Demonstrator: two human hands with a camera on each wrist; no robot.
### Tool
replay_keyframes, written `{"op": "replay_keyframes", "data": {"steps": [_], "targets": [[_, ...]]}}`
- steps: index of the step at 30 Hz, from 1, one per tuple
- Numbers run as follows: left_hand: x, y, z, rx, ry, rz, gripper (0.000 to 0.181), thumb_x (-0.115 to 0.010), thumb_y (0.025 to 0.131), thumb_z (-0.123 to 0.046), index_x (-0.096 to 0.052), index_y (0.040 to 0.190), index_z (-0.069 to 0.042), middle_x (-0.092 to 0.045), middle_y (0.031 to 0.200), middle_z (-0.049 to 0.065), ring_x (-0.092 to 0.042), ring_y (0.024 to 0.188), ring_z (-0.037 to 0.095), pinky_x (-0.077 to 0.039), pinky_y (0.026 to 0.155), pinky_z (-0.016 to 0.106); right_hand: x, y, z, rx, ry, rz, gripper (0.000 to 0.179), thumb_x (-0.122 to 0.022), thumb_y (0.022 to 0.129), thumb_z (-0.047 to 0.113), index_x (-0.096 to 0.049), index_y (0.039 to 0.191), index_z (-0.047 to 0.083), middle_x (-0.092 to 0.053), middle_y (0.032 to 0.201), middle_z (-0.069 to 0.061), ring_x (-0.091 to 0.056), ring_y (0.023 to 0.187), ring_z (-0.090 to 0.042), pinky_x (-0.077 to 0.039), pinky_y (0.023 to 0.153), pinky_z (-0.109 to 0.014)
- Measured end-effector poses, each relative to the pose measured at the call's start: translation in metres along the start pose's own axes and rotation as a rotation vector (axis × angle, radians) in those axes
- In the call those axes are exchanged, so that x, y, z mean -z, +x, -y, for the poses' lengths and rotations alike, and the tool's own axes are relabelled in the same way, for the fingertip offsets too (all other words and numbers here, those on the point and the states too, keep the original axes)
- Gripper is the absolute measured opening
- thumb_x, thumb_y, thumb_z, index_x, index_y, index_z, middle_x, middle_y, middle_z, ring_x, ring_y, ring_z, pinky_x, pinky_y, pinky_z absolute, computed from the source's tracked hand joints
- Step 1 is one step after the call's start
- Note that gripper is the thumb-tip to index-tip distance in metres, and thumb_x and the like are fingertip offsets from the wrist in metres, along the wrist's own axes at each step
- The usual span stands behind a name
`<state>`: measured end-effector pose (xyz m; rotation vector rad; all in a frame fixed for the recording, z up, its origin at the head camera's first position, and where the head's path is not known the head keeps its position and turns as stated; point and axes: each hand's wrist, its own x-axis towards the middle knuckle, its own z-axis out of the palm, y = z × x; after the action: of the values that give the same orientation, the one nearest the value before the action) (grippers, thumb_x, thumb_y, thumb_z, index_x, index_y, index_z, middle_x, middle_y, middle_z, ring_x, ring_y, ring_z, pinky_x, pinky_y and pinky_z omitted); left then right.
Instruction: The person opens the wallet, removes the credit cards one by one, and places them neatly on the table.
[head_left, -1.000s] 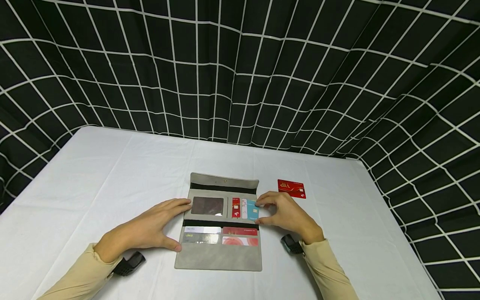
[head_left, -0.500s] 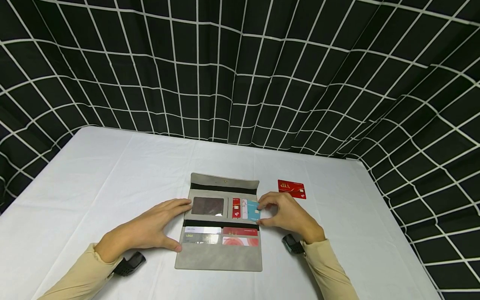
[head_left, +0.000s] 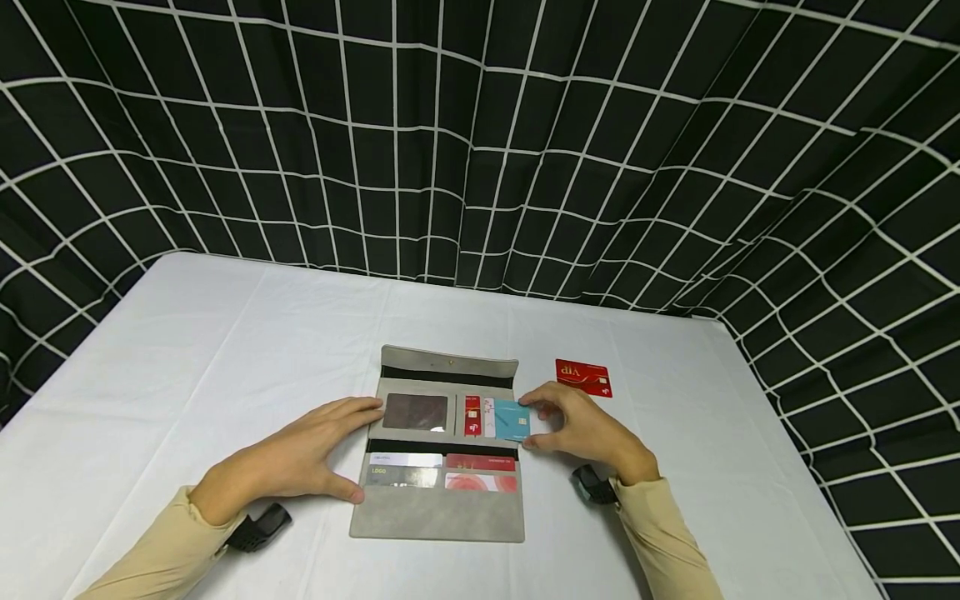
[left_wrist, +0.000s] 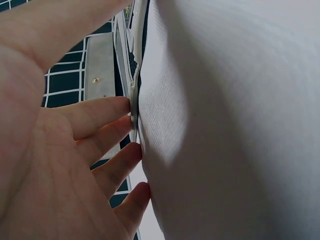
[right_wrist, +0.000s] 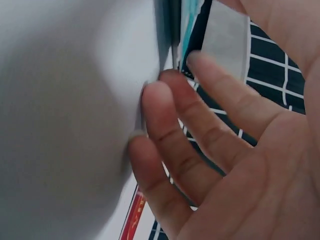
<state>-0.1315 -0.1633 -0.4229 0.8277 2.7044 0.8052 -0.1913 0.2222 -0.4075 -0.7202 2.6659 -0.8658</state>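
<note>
Beige cloth sleeves are covering two forearms, and two black wrist devices are sitting at the wrists. The left hand is lying palm inward with fingers and thumb spread apart, its fingertips touching the left edge of an unfolded grey wallet. The right hand is arching over the table, thumb and index finger clamping a light-blue rectangular card near its two right corners, while the remaining fingers are bending close to the cloth. This blue card is jutting past the wallet's right edge, its left end meeting one white-and-pink card; one red card is showing further left, then one dark brown window. Four cards are filling the lower pockets: one whitish above one dark grey, one deep-red above one pink-and-white. One red VIP card is lying apart from the wallet, just beyond the right hand, on the white cloth-covered table
</note>
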Motion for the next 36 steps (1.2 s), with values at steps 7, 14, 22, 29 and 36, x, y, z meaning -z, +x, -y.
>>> {"op": "replay_keyframes", "data": {"steps": [7,14,22,29,36], "targets": [[0.000,0.000,0.000,-0.002,0.007,-0.002,0.101,-0.083,0.069,-0.052,-0.044,0.148,-0.004,-0.040,0.155,0.011,-0.038,0.143,0.037,-0.034,0.114,0.060,-0.008,0.002,0.006,-0.055,0.000,-0.044,0.047,-0.078,0.084,0.034,-0.068,0.120,0.006,-0.063,0.102,-0.001,-0.053,0.091,-0.016,-0.049,0.080,-0.027],[0.001,-0.001,0.000,0.002,0.006,-0.003,0.101,-0.083,0.069,-0.052,-0.044,0.148,-0.003,-0.041,0.155,0.012,-0.038,0.143,0.038,-0.033,0.114,0.061,-0.013,0.006,0.010,-0.083,0.011,-0.087,0.042,-0.082,0.081,0.029,-0.068,0.112,0.004,-0.061,0.089,-0.001,-0.052,0.083,-0.016,-0.046,0.071,-0.023],[0.000,0.000,0.001,0.002,0.004,-0.003,0.101,-0.083,0.069,-0.053,-0.043,0.148,-0.004,-0.040,0.155,0.012,-0.038,0.143,0.038,-0.033,0.114,0.061,-0.012,0.007,0.008,-0.119,0.166,-0.047,0.038,-0.082,0.080,0.021,-0.062,0.107,0.001,-0.059,0.082,-0.003,-0.051,0.074,-0.015,-0.041,0.062,-0.019],[0.000,0.000,0.001,0.001,-0.003,0.001,0.101,-0.083,0.069,-0.052,-0.043,0.148,-0.004,-0.040,0.156,0.011,-0.037,0.143,0.038,-0.033,0.114,0.061,-0.007,0.005,0.006,-0.134,0.139,-0.015,0.039,-0.082,0.081,0.020,-0.067,0.113,0.002,-0.056,0.078,-0.002,-0.050,0.074,-0.016,-0.041,0.063,-0.020],[0.000,0.000,0.001,0.001,-0.006,0.001,0.100,-0.084,0.069,-0.051,-0.044,0.148,-0.004,-0.040,0.156,0.012,-0.037,0.143,0.038,-0.033,0.114,0.061,0.002,0.001,0.003,-0.146,0.086,-0.010,0.040,-0.082,0.080,0.019,-0.069,0.115,0.003,-0.057,0.080,-0.001,-0.050,0.074,-0.016,-0.043,0.062,-0.021]]}}
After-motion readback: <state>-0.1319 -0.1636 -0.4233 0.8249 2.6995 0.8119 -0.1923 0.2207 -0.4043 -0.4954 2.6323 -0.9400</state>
